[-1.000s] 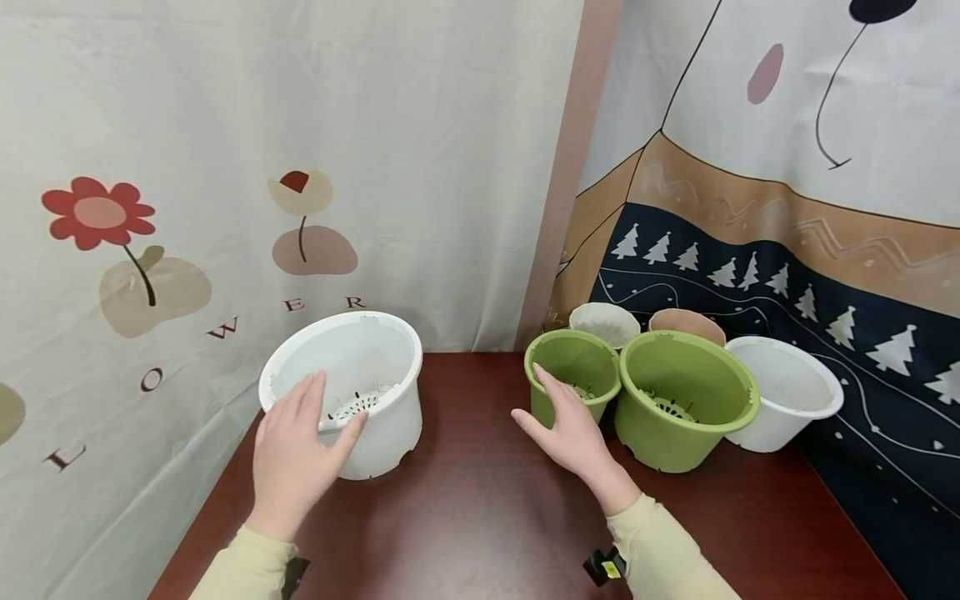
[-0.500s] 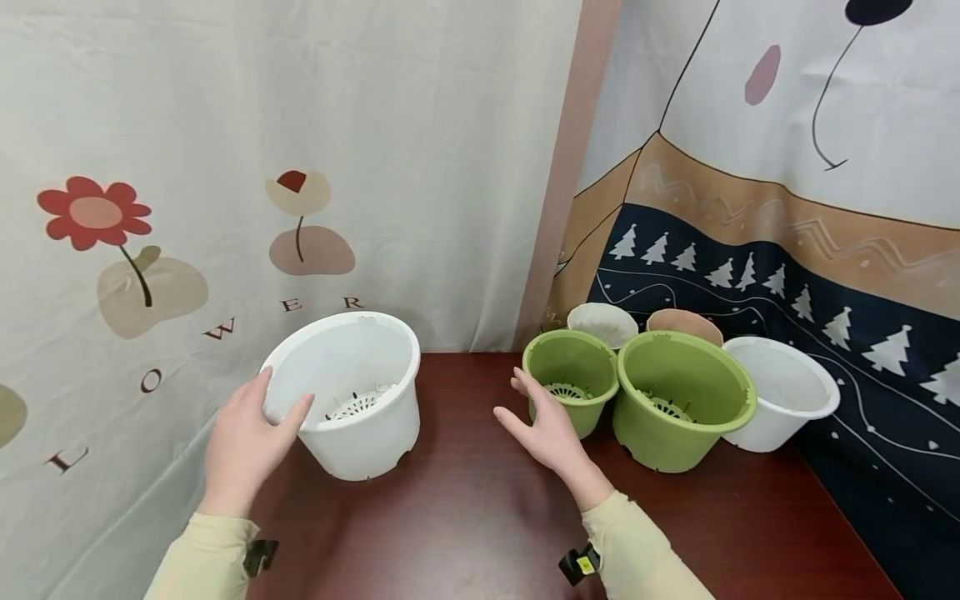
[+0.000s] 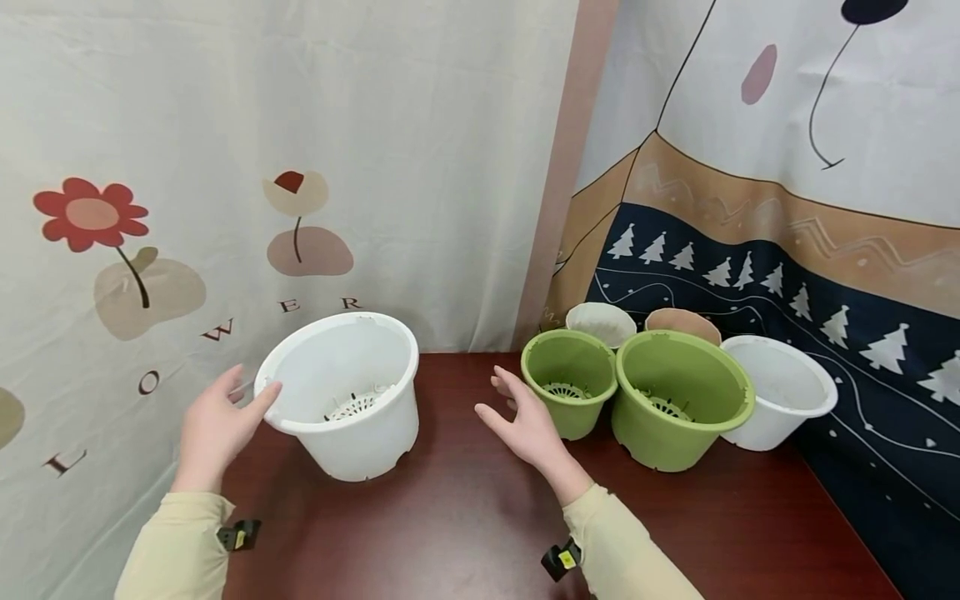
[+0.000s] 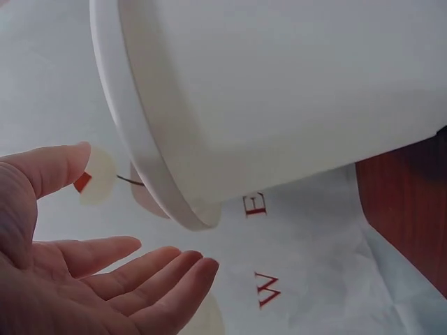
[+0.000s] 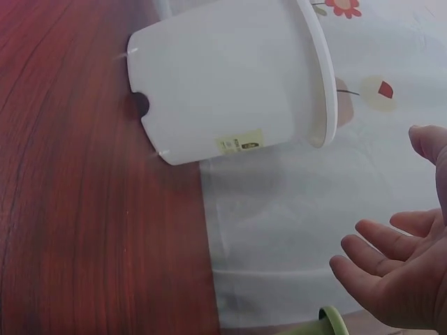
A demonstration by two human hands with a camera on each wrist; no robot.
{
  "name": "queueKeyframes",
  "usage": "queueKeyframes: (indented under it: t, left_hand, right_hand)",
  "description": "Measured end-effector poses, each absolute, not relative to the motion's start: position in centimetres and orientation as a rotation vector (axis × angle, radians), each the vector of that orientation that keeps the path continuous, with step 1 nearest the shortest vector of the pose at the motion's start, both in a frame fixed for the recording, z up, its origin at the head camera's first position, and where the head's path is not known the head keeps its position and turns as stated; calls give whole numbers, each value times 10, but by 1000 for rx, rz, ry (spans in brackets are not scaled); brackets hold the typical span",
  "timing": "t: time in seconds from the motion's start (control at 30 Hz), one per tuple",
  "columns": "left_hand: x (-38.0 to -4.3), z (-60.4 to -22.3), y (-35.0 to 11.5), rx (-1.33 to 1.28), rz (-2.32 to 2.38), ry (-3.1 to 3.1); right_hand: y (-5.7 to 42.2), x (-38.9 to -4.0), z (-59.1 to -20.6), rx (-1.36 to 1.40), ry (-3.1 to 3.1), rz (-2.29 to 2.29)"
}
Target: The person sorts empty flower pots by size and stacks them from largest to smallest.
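A large white flower pot (image 3: 367,442) with drainage slots in its floor stands upright on the left of the table. My left hand (image 3: 220,425) is at the pot's left side, fingers spread, the thumb overlapping the rim in the head view. In the left wrist view that left hand (image 4: 133,279) is apart from the pot's rim (image 4: 140,139), palm facing it. My right hand (image 3: 527,421) hovers left of the small green pot (image 3: 566,408), thumb and fingers apart, holding nothing. From the right wrist, the right hand (image 5: 405,265) shows relaxed fingers with the white pot (image 5: 223,84) beyond them.
Right of the small green pot stands a larger green pot (image 3: 675,442), with another white pot (image 3: 780,421) beside it. Behind them are a small white pot (image 3: 602,323) and a pinkish one (image 3: 682,323). Printed curtains (image 3: 435,167) rise behind the dark red table (image 3: 450,517).
My left hand has moved left, from over the front of the large white pot to its left side. The right hand has drifted left, off the small green pot. The pots stay put.
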State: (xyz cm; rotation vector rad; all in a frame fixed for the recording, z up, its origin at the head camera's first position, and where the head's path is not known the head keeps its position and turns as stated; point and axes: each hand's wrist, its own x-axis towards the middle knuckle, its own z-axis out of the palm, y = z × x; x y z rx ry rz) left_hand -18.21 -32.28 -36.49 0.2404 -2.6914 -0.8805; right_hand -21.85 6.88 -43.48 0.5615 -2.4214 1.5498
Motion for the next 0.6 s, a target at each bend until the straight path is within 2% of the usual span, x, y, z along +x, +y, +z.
queueKeyframes:
  t: [0.6]
  left_hand:
    - [-205,-376,-354,399,-1238,-2748]
  right_hand:
    - [49,-232,-429,533,-2426,1714]
